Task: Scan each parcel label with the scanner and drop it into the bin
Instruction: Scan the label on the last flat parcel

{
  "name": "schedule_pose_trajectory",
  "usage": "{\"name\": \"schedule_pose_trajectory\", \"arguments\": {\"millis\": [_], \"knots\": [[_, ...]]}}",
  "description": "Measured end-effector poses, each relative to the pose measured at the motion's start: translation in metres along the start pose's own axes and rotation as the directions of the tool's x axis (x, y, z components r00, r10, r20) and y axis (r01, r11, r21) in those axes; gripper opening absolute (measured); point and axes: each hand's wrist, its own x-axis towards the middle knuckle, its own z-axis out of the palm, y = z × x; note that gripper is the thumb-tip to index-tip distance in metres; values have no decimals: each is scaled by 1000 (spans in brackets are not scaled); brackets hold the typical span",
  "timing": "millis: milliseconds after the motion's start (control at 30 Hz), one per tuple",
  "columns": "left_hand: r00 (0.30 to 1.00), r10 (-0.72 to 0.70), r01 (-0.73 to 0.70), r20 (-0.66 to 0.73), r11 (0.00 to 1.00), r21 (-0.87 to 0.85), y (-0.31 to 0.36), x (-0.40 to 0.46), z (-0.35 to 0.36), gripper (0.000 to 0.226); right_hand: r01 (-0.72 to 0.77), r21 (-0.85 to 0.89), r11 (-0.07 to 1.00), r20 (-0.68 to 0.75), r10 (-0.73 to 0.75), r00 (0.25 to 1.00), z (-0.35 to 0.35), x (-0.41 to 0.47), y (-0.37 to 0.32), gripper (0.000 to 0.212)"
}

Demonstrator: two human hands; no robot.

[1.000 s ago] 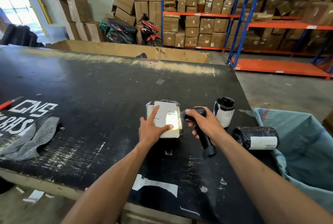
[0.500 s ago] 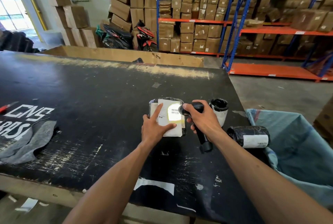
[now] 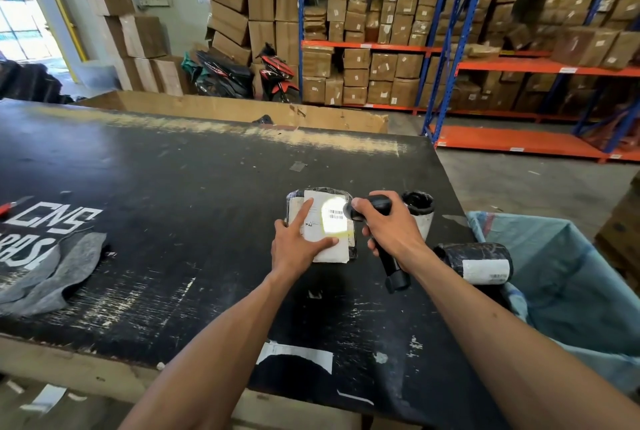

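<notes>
A flat black-wrapped parcel [image 3: 349, 194] with a white label [image 3: 330, 253] lies on the black table [image 3: 180, 208]. My left hand [image 3: 298, 244] rests flat on the label, fingers spread, pinning it down. My right hand [image 3: 388, 225] grips a black handheld scanner [image 3: 391, 261], its head pointing left at the label. A bright patch of scanner light sits on the barcode [image 3: 335, 215]. Two more black rolled parcels with white labels lie to the right: one [image 3: 420, 211] behind the scanner, one [image 3: 476, 261] by the table's right edge.
A blue-lined bin [image 3: 568, 277] stands off the table's right edge. A grey cloth [image 3: 52, 277] lies at the left, with a red tool [image 3: 10, 206] near it. A cardboard box [image 3: 242, 109] sits behind the table; shelving with cartons and motorbikes beyond.
The scanner head has moved closer to the label, and the light patch has shifted onto the barcode. My left hand stays on the parcel. The camera has dipped slightly.
</notes>
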Motion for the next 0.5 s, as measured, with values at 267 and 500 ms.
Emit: {"name": "schedule_pose_trajectory", "arguments": {"millis": [267,500], "knots": [[1000,4,-4,-5,1000,-5,1,-2,0,99,-4,-6,1000,-20,4,1000,2,-3,1,49],[1000,10,-10,-2,1000,-16,8,-4,3,98,-32,-13,999,-46,32,998,-5,-10,2,50]]}}
